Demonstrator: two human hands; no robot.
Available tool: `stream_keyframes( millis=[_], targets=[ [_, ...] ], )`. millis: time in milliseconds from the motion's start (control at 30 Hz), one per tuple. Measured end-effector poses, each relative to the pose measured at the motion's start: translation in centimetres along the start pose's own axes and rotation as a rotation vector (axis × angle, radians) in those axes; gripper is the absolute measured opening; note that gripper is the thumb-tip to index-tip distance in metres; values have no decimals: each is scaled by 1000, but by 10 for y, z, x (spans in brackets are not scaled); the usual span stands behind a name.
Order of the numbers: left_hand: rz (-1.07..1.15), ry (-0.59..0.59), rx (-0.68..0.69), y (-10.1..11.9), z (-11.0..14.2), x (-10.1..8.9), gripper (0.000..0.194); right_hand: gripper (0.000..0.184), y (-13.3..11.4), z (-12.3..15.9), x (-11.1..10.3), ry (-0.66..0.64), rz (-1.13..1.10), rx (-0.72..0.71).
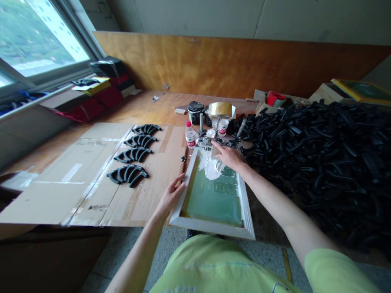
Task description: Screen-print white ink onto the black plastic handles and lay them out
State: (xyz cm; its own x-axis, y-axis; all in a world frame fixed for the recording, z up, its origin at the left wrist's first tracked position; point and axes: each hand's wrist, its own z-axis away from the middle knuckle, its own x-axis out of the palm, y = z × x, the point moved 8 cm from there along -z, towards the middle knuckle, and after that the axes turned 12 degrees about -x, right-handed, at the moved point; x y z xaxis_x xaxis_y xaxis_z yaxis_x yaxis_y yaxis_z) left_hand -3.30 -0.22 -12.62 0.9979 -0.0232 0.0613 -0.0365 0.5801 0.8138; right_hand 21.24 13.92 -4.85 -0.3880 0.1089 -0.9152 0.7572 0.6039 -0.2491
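Observation:
A screen printing frame (249, 221) with a green mesh lies at the table's front edge. White paste (210, 167) is smeared over its far part. My right hand (230, 156) is closed on a pale, flat scraper (216, 153) at the paste, index finger pointing forward. The scraper is partly covered by the fingers. My left hand (173, 193) rests against the frame's left side, fingers loosely extended and thumb apart. Beyond the frame's far end is a metal clamp (205, 141) with upright rods.
Curved black parts (128, 175) lie in several rows on cardboard (76, 195) at left. A big heap of black parts (320, 162) covers the right side. Behind the clamp stand a bottle (190, 136), a paper cup (222, 127), a black tub (195, 112) and a tape roll (220, 110).

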Motion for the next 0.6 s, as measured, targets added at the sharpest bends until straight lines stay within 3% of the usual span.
stream_keyframes(
  millis=[100,200,300,367,467,600],
  targets=[
    [26,8,49,43,17,3,59,51,42,5,-29,137,73,125],
    [196,-31,262,97,19,13,50,31,69,45,-39,175,293,196],
    [349,-112,427,139,11,27,44,34,56,80,-8,28,520,89],
    [390,-133,402,147,2,35,43,28,33,92,19,-22,439,3],
    [434,-83,289,120,-7,45,45,23,-3,94,47,-69,144,4],
    [281,-175,-165,12,-10,83,53,15,-61,92,51,-17,-49,65]
  ],
)
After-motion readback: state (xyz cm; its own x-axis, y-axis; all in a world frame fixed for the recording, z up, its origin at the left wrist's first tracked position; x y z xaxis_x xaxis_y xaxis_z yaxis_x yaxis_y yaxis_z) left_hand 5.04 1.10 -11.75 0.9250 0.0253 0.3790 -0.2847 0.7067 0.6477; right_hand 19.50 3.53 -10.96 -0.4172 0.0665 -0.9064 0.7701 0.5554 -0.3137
